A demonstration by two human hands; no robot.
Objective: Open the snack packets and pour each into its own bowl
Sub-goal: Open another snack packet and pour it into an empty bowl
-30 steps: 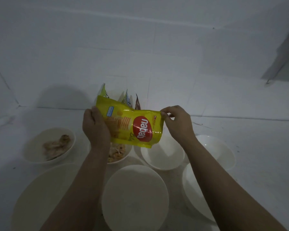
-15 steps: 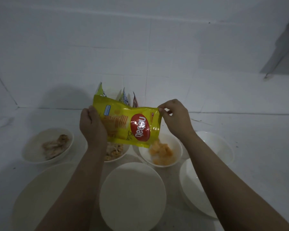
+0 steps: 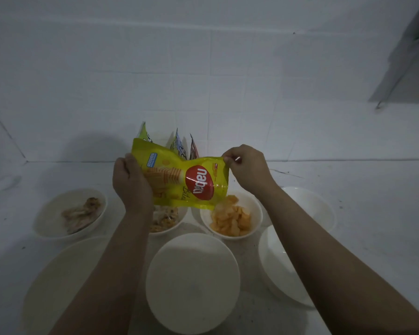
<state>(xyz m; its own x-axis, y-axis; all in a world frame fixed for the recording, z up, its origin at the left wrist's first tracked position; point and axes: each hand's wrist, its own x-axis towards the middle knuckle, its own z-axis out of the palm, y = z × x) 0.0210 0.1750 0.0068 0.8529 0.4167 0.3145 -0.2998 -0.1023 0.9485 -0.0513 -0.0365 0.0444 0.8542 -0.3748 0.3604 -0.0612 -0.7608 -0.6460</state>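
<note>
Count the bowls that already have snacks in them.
3: far-left bowl, middle bowl half hidden behind the left hand, and bowl under the yellow packet.

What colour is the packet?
Yellow, with a red oval logo; the packet shows in the head view.

A yellow packet (image 3: 182, 180) is held tilted over a white bowl (image 3: 257, 213) of orange snacks (image 3: 230, 218), gripped by the left hand (image 3: 131, 182) and pinched at its corner by the right hand (image 3: 247, 170). Other packets (image 3: 179, 146), dimly lit, are perhaps leaned against the tiled wall (image 3: 203, 68).
</note>
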